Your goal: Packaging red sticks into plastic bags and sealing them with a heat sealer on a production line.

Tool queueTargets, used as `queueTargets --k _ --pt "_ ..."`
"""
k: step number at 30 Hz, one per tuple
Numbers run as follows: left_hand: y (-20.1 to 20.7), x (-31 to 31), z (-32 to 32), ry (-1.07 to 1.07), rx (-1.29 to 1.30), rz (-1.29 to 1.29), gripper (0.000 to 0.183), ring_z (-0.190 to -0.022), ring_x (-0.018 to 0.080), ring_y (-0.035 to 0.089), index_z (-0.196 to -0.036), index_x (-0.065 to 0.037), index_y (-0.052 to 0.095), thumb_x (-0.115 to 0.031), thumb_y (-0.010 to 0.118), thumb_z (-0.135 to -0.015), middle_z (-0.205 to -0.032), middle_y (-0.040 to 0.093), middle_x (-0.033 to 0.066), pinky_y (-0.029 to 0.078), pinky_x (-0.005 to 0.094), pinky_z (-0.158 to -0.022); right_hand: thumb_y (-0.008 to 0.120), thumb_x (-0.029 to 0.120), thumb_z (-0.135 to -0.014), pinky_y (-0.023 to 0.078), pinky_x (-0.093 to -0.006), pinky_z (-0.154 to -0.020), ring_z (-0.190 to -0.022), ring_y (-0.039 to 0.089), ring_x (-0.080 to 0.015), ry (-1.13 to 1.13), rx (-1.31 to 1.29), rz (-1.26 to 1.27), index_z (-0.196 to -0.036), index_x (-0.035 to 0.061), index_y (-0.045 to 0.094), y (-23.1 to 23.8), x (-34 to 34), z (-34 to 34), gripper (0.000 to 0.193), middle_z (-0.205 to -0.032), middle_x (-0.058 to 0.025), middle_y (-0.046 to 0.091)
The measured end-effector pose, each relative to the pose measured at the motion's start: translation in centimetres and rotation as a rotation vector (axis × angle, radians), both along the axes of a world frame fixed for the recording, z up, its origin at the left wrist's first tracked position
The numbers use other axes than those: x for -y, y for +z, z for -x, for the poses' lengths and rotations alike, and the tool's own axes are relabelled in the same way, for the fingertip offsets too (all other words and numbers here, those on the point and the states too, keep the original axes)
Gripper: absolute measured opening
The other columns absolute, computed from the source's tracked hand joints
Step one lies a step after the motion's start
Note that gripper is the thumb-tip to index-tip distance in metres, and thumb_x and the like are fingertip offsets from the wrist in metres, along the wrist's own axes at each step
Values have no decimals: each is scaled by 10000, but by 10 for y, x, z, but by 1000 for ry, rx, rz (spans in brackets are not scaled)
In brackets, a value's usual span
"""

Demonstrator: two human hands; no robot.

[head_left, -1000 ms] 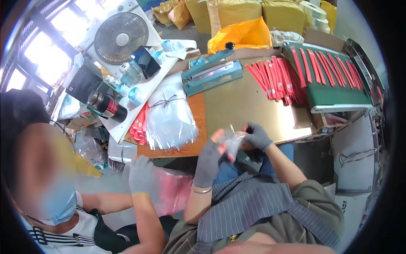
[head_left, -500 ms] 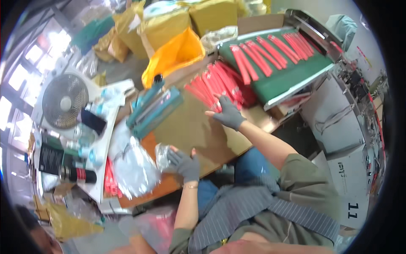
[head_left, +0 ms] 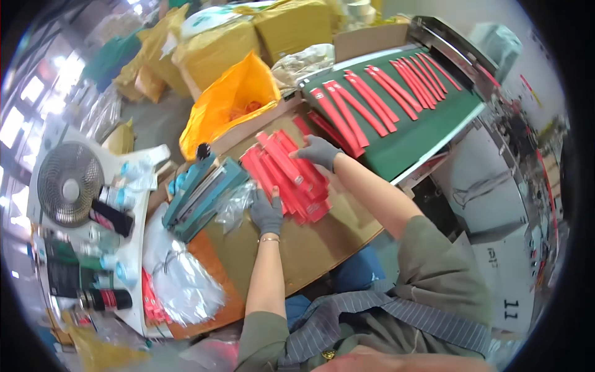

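A pile of long red packets (head_left: 286, 177) lies on the brown cardboard worktop (head_left: 322, 242). My left hand (head_left: 268, 212), in a grey glove, rests its fingers on the near left edge of the pile. My right hand (head_left: 318, 150), also in a grey glove, presses on the far right side of the same pile. Neither hand has lifted a packet. More red packets (head_left: 372, 99) lie in rows on the green conveyor belt (head_left: 421, 133) just beyond my right hand.
A teal heat sealer (head_left: 201, 195) sits left of the pile, with clear plastic bags (head_left: 186, 285) nearer me. An open yellow bag (head_left: 232, 99) stands behind. A white fan (head_left: 68, 183) and bottles sit far left. Grey machine housing (head_left: 496, 204) stands right.
My view swung right, away from the masked person at lower left. Both hands left a small item near my lap and reached forward onto the red packet pile.
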State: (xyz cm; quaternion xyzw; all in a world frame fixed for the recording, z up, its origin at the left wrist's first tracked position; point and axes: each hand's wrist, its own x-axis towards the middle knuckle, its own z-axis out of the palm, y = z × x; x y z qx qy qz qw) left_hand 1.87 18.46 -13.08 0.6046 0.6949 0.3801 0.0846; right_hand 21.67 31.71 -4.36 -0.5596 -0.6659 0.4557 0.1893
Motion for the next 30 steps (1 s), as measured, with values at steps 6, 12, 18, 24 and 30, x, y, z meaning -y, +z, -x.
queueTargets --k 6,12,18,24,30 --pt "-3 1 -2 130 -96 9 738 -1132 412 512 -1311 50 416 -487 582 -832 -1253 503 284 421 428 -944 645 489 -792 364 -349 -1019 -1229 463 -305 -121 7 -579 -1320 -30 422 88 -2 -106 773 -1298 -242 483" --pt "-2 1 -4 186 -152 -10 759 -1089 412 534 -1298 45 431 -512 600 -811 -1249 506 274 437 446 -909 595 566 -771 312 -393 -1065 -1290 374 -348 -898 567 -786 -1305 -5 443 22 -95 -293 796 -1379 -248 387" --pt "1 -6 -22 67 -204 85 761 -1150 381 501 -1301 8 433 -561 569 -815 -1281 495 235 425 448 -925 621 607 -734 307 -418 -1063 -1263 382 -406 -1025 810 -780 -1326 -38 413 -11 -106 -421 899 -1335 -283 424" --pt "1 10 2 187 -418 23 736 -1070 375 558 -1303 39 422 -505 587 -835 -1217 533 252 472 415 -872 558 701 -723 264 -414 -1087 -1332 309 -356 -997 1002 -331 -1418 129 347 38 -116 -318 925 -1428 -196 356" --pt "6 4 -16 136 -365 12 739 -1049 373 569 -1293 46 433 -512 583 -831 -1221 534 251 491 413 -829 541 293 -909 369 -330 -1019 -1213 493 -282 -375 240 -627 -1332 95 475 -15 -143 -362 471 -1302 -162 524"
